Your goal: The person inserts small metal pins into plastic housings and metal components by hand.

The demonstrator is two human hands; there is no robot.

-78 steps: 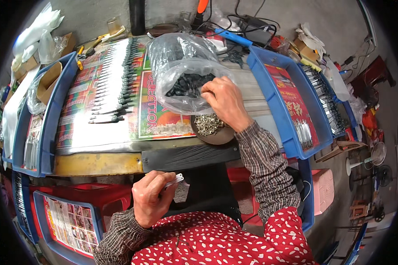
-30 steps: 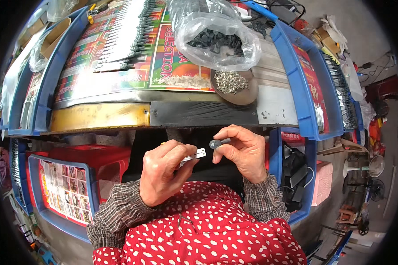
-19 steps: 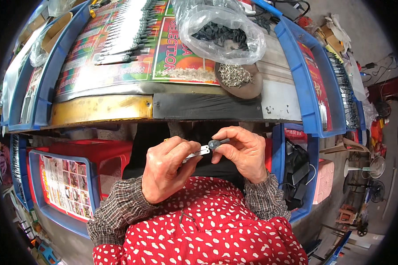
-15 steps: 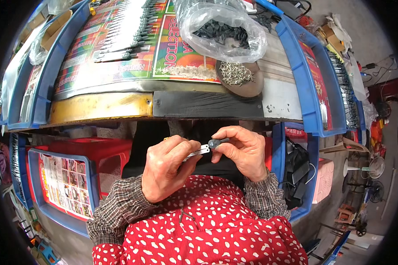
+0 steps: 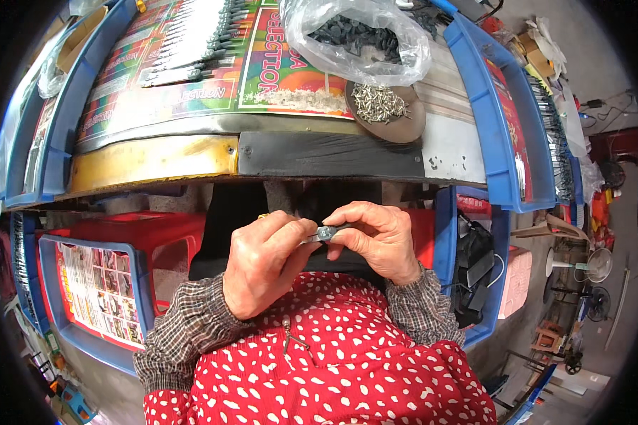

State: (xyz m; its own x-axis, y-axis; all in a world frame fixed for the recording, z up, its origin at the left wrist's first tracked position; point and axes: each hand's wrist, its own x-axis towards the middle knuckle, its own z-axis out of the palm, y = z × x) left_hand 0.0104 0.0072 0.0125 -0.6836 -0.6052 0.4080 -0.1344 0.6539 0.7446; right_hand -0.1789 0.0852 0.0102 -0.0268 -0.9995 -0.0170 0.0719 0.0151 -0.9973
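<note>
- Head view: left hand [image 5: 266,258] has thumb and fingers pinched on a thin metal piece [image 5: 310,240], mostly hidden in the grip.
- Right hand [image 5: 381,241]: thumb and fingertips closed on a small dark part [image 5: 326,233].
- Both pieces held in front of the body, below the table's black front edge [image 5: 333,154]; they meet end to end, but cannot tell whether one sits inside the other.
- On the table: clear plastic bag [image 5: 412,65], mouth open, dark parts [image 5: 354,37] inside; brown dish [image 5: 404,132] just below, holding small silvery pins [image 5: 378,103].
- Left of bag: row of dark-ended metal pieces [image 5: 205,42].
- Blue tray [image 5: 500,106] at table's right.
</note>
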